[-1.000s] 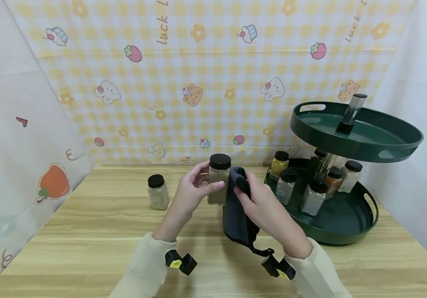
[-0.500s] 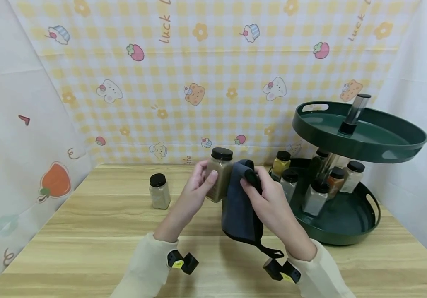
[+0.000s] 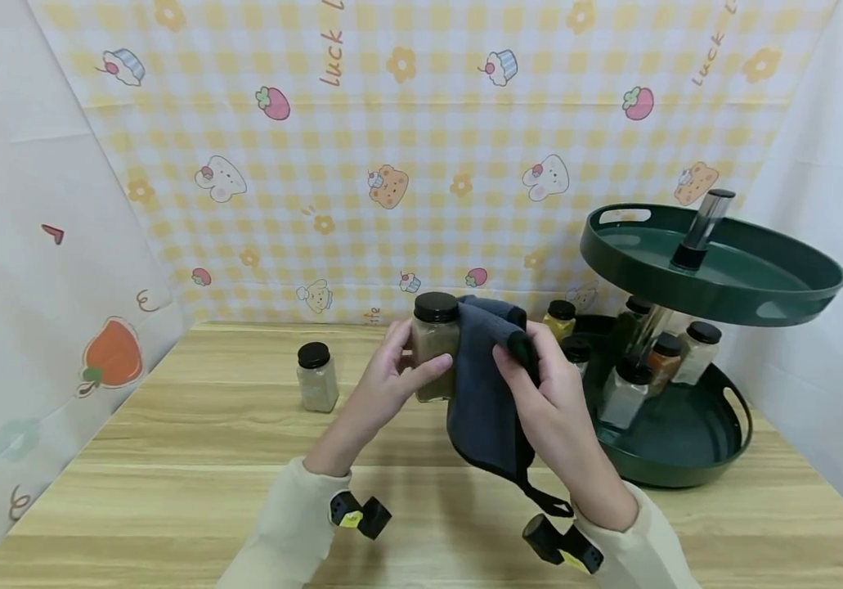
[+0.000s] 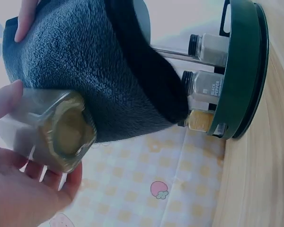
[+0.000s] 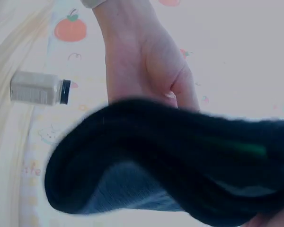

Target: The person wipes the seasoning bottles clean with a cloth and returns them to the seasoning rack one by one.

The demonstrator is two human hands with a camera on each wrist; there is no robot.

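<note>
Compared with a second ago, the gray cloth [image 3: 486,393] spreads wider, its upper edge now higher beside the jar's cap. The right hand [image 3: 557,401], thumb and fingers clamped on that cloth, sits farther right and hides more of the lower tray. The left hand [image 3: 392,380] has hardly moved, its thumb and fingers closed around the brownish jar [image 3: 434,339]; tilted half a second ago, this jar is upright again, capped, above the bench, just left of the cloth. Whether cloth presses glass I cannot tell.

The green upper tray [image 3: 715,298] sits on a pole over the lower tray [image 3: 686,446], which holds black-capped jars: pale ones, a yellow, an orange-brown and a dark one; the left wrist view shows one labeled "BLACK PEPPER". Another pale jar [image 3: 316,380] stands well apart, left of the hands.

A yellow-checked backdrop [image 3: 436,139] hangs behind the wood-grained bench [image 3: 171,491]. Small black cameras [image 3: 358,514] ride on both cream sleeves [image 3: 284,515].
</note>
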